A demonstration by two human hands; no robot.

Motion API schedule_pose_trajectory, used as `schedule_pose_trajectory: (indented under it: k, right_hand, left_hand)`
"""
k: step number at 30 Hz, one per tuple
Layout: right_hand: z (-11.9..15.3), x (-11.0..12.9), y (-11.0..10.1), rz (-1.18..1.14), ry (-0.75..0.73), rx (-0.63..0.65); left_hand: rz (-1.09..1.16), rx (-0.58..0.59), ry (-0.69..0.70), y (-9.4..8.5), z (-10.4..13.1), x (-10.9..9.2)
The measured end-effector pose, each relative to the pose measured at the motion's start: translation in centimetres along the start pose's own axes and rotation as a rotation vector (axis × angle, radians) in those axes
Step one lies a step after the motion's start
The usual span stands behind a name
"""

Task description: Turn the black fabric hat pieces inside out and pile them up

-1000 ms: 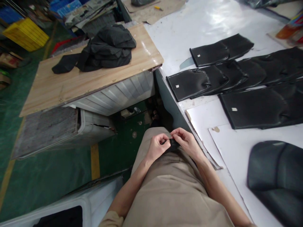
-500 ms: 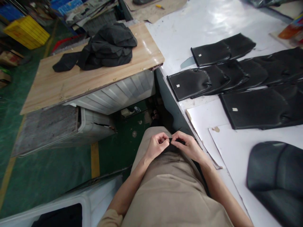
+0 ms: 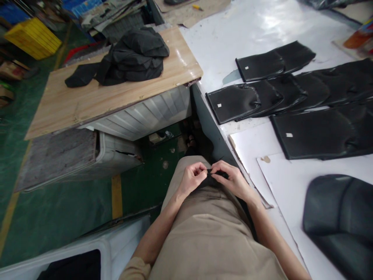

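My left hand [image 3: 192, 179] and my right hand [image 3: 230, 179] meet in front of my beige clothing [image 3: 215, 233], fingertips almost touching. Each pinches a small piece of dark material [image 3: 209, 172] between thumb and forefinger. Its shape is mostly hidden by the fingers, and dark cloth shows just below them. To the right of my hands runs the edge of a white-covered table [image 3: 247, 136].
Flat black pieces [image 3: 233, 102] with small white labels lie in rows on the table. A large black padded item [image 3: 338, 210] sits at the lower right. Black fabric [image 3: 134, 58] is heaped on a wooden board [image 3: 58, 101] at the left. A white bin [image 3: 109, 249] stands lower left.
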State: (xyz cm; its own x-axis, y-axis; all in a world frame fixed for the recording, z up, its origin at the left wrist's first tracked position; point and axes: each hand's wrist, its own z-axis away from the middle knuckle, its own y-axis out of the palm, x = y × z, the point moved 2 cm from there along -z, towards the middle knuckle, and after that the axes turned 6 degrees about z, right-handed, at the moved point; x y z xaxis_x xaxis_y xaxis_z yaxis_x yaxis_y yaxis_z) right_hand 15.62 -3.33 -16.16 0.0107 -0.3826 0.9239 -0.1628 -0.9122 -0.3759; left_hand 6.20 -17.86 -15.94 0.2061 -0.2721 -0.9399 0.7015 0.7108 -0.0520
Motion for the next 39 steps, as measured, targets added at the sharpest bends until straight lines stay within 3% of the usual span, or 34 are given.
schedule_pose_trajectory:
  k: [7,14,28,33,39]
  right_hand:
    - [-0.2,-0.2,0.9,-0.11,0.168,-0.089]
    - [-0.2,-0.7,1.4,-0.207,0.237,-0.079]
    - [-0.4,-0.2,1.4,-0.229,0.139,-0.137]
    - [-0.3,-0.1,1.5,-0.241,0.138,-0.134]
    - [-0.7,0.5,1.5,-0.176,0.136,-0.097]
  left_hand:
    - [-0.025,0.072,0.127,-0.4,0.2,-0.1]
    - [-0.079,0.118,0.196,-1.3,0.6,0.1]
    - [-0.434,0.141,0.383,-1.4,0.4,0.5]
    - [-0.418,0.152,0.385,-1.5,0.4,0.7]
    - [-0.336,0.196,0.31,-1.5,0.3,-0.8]
